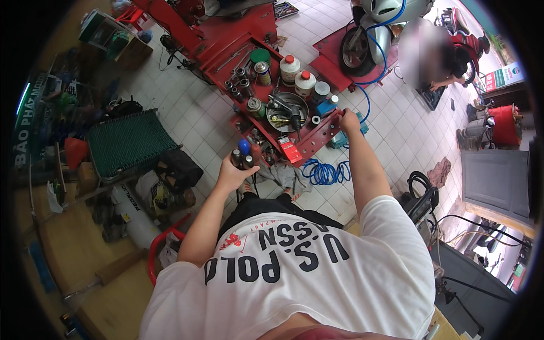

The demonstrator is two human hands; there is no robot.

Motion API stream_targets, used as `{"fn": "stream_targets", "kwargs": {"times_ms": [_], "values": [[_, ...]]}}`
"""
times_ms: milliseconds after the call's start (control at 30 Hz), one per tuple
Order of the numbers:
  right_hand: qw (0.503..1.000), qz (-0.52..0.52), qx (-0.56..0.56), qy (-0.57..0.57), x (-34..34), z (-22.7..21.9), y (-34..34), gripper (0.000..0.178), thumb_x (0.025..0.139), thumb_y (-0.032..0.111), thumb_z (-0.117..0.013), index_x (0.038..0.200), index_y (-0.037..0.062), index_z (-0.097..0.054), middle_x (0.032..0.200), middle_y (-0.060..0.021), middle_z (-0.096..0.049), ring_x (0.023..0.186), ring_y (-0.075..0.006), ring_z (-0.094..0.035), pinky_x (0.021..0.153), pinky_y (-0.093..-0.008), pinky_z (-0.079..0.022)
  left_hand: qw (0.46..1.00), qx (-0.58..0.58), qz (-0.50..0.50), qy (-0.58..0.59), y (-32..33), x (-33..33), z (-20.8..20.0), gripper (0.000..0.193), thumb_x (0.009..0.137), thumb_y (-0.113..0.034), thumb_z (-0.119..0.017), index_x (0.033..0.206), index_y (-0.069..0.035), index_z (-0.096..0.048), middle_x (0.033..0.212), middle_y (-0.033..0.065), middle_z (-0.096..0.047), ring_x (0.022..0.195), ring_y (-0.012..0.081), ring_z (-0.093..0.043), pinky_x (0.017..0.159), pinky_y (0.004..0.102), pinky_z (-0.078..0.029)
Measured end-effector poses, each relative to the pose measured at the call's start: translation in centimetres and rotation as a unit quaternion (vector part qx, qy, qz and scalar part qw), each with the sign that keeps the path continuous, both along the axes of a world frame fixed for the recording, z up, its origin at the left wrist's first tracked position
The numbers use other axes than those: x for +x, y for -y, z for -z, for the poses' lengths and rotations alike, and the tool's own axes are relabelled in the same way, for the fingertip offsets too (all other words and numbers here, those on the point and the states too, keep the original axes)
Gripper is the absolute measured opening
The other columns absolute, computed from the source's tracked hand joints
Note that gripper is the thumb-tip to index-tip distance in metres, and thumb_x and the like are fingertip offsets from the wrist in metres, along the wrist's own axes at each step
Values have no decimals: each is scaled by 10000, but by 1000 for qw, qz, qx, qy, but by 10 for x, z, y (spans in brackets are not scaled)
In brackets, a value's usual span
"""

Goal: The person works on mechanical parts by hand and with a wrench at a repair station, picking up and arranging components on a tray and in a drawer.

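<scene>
My left hand (229, 174) is closed around a bunch of screwdrivers (248, 162) at the near left corner of a red tool cart (326, 135). Their handles are black, blue and red; whether they stand in a rack is hidden. My right hand (350, 122) grips the cart's right rim, fingers partly hidden. On the cart, a round metal bowl (272, 122) holds a pistol-shaped air tool (295, 120) and other metal parts. Beside it stand a blue bottle (327, 105), white bottles with red caps (305, 85), cans (256, 107) and sockets (243, 83). A red packet (289, 150) lies at the near edge.
Coiled blue hose (326, 171) lies on the tiled floor by the cart. A motorbike (362, 45) stands on a red lift at the back right, with another person (428, 54) crouching near it. A green woven seat (130, 141) is at left.
</scene>
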State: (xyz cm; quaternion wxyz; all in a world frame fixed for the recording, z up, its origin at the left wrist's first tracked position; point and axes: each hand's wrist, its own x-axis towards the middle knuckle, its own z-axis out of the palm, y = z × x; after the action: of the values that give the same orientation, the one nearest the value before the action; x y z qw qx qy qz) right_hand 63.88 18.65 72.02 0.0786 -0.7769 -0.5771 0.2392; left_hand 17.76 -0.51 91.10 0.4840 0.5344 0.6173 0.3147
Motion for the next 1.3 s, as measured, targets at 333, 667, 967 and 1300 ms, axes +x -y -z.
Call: {"fn": "stream_targets", "kwargs": {"times_ms": [333,667,967,1300], "values": [[950,149,264,-68,-10,-84,46,312,913,281,-730,1081,21,-692,922,-175,-755,879,-350,-733,793,-450,-566,999,-12,42,10,-9,-7,8,597,694,-158,-993,1158,-20,-644,1088,57,-717,991,167,-675,916,353,-546],[864,53,492,-95,-132,-259,181,275,864,165,-796,1058,36,-651,895,-105,-636,741,-245,-606,698,-371,-508,980,44,110,158,-11,-55,6,615,716,-101,-979,1230,-25,-650,1175,38,-707,1082,155,-663,966,348,-541],[930,-12,269,-252,-405,-224,288,356,924,236,-784,1179,33,-640,968,-152,-671,796,-278,-666,709,-364,-530,968,77,168,171,32,-165,-11,652,703,-127,-978,1259,-37,-648,1170,63,-714,1077,156,-673,949,357,-550],[936,21,196,-293,-505,-230,317,405,971,327,-747,1239,64,-596,1058,-196,-684,904,-393,-689,779,-417,-548,974,12,195,110,56,-238,15,519,752,-123,-941,1199,-25,-695,1130,59,-749,1011,152,-711,899,331,-572]]}}
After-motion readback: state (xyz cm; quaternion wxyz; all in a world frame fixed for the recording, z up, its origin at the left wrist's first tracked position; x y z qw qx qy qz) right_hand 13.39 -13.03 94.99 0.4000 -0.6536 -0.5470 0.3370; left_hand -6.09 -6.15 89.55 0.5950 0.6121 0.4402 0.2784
